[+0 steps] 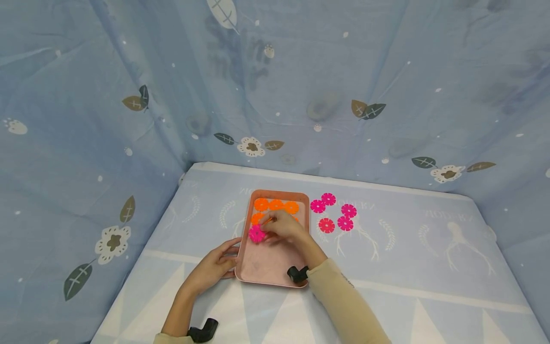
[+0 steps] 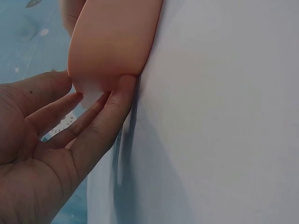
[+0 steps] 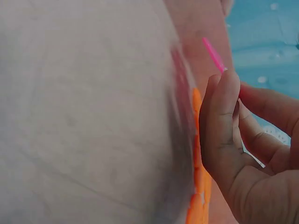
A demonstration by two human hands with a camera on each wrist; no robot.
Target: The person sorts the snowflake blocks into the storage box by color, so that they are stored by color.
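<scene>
Thumb and fingers of my right hand (image 1: 283, 226) pinch a pink flower-shaped plastic disc (image 1: 257, 234) with a notched rim, over the pink tray (image 1: 258, 267). In the right wrist view the pinched disc (image 3: 213, 55) appears edge-on, tilted above the tray floor. Orange notched discs (image 1: 276, 205) lie in the tray's far part; my right hand hides some of them. My left hand (image 1: 210, 270) touches the tray's left side. The left wrist view shows its mostly straight, spread fingers (image 2: 100, 126) against the outer wall (image 2: 114, 42).
To the right of the tray, several pink discs (image 1: 345, 223) and a redder one (image 1: 326, 225) lie on the patterned cloth (image 1: 399, 267). Blue patterned fabric (image 1: 301, 95) hangs behind and at the sides. Black wrist devices (image 1: 204, 330) are worn on both arms.
</scene>
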